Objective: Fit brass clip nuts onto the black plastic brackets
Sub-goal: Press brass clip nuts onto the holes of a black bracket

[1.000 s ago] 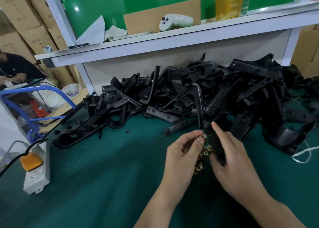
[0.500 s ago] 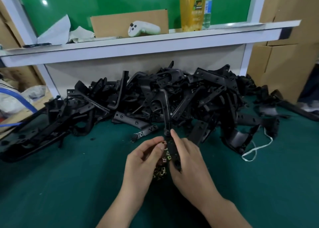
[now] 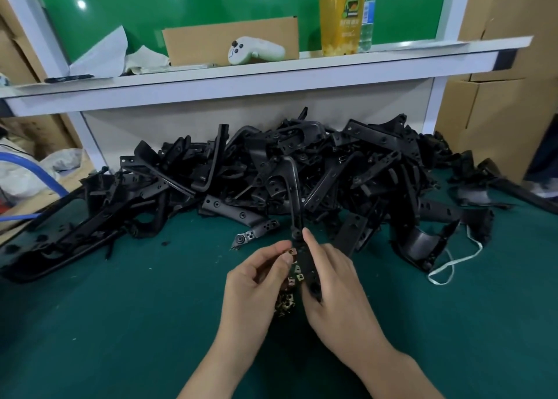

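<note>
Little had changed since half a second before: both hands stayed close together over the green mat (image 3: pixel 120 323), the left hand (image 3: pixel 256 280) keeping a brass clip nut (image 3: pixel 292 251) pinched between thumb and forefinger, right against the edge of the black bracket (image 3: pixel 308 265). The right hand (image 3: pixel 335 280) gripped that bracket upright, fingers curled round its lower part, forefinger laid along it. Loose clip nuts (image 3: pixel 285 303) lay on the mat beneath the hands, partly hidden. Behind them sat the pile of brackets (image 3: pixel 377 163), a white cord (image 3: pixel 453 262) at its right
</note>
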Demonstrator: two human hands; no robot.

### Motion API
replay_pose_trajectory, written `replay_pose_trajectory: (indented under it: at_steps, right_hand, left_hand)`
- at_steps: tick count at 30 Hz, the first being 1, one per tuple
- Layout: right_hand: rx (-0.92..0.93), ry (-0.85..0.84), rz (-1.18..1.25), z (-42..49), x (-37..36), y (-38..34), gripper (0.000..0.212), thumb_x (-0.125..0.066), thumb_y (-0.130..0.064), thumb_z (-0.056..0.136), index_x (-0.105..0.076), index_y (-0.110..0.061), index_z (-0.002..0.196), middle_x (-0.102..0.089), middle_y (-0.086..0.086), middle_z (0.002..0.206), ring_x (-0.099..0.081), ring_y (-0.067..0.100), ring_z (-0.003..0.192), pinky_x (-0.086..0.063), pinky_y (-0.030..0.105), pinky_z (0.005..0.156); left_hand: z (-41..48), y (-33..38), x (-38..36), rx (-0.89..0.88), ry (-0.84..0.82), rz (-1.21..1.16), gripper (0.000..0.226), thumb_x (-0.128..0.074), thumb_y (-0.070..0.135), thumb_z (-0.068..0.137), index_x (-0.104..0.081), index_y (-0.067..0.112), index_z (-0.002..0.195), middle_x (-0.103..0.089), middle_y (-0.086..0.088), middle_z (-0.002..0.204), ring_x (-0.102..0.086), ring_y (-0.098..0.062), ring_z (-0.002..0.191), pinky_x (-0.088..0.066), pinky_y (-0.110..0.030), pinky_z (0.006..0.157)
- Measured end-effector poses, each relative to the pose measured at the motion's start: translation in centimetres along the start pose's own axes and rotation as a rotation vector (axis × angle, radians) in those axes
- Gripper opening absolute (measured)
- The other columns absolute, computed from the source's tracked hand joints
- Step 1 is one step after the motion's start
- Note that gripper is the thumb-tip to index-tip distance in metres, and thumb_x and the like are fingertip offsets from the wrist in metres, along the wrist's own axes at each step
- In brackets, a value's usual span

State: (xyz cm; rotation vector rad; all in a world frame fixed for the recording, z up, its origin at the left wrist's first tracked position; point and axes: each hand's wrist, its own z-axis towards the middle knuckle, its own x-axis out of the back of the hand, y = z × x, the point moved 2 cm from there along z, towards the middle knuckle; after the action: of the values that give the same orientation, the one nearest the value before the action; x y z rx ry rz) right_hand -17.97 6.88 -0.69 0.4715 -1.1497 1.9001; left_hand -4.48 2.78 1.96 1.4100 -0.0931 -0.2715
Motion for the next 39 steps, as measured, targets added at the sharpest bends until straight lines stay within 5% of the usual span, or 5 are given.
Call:
replay_pose_trajectory:
  at_steps: [5, 14, 22, 29, 39]
  right_hand:
    - [-0.004, -0.025, 0.007, 0.0, 0.1, -0.2, 0.089, -0.059, -0.016, 0.094, -0.002, -0.042, 0.157, -0.040, -0.016, 0.128, -0.027, -0.002, 0.124, -0.032, 0.032, 0.114]
    - [0.001, -0.052, 0.113, 0.1, -0.4, -0.3, 0.087, -0.055, 0.005, 0.091, -0.010, -0.034, 0.155, -0.047, -0.020, 0.127, -0.010, -0.035, 0.124, 0.001, 0.005, 0.114]
    - [0.014, -0.027, 0.145, -0.2, -0.5, -0.3, 0.086, -0.052, 0.007, 0.082, -0.023, -0.024, 0.157, -0.022, -0.064, 0.126, -0.005, -0.039, 0.123, 0.001, -0.002, 0.107]
    - [-0.025, -0.042, 0.152, -0.2, -0.5, -0.4, 0.094, -0.056, 0.010, 0.086, -0.016, -0.043, 0.151, -0.027, -0.052, 0.121, -0.003, -0.040, 0.122, -0.001, -0.004, 0.105]
    - [-0.037, -0.105, 0.142, -0.1, -0.7, -0.3, 0.094, -0.056, 0.008, 0.089, -0.012, -0.046, 0.151, -0.019, -0.067, 0.120, -0.004, -0.038, 0.122, -0.003, -0.004, 0.106]
  left_hand:
    - [0.3, -0.5, -0.1, 0.137, -0.025, -0.203, 0.024, -0.066, 0.033, 0.084, -0.080, 0.025, 0.102, -0.078, -0.007, 0.102, -0.073, -0.016, 0.092, -0.058, -0.031, 0.082]
    - [0.5, -0.9, -0.4, 0.363, -0.041, -0.595, 0.016, -0.068, 0.018, 0.081, -0.081, 0.010, 0.086, -0.072, -0.007, 0.083, -0.068, -0.011, 0.068, -0.059, -0.023, 0.065]
    - [0.7, -1.1, -0.5, 0.392, -0.027, -0.636, 0.016, -0.067, 0.017, 0.080, -0.081, 0.010, 0.082, -0.072, -0.008, 0.081, -0.069, -0.012, 0.068, -0.060, -0.023, 0.066]
    - [0.6, -1.3, -0.4, 0.384, -0.052, -0.652, 0.018, -0.064, 0.016, 0.085, -0.080, 0.007, 0.086, -0.072, -0.011, 0.086, -0.070, -0.014, 0.070, -0.061, -0.025, 0.066]
    - [0.5, -1.5, -0.5, 0.349, -0.077, -0.607, 0.020, -0.064, 0.022, 0.084, -0.082, 0.014, 0.081, -0.074, -0.006, 0.082, -0.071, -0.010, 0.071, -0.059, -0.023, 0.066]
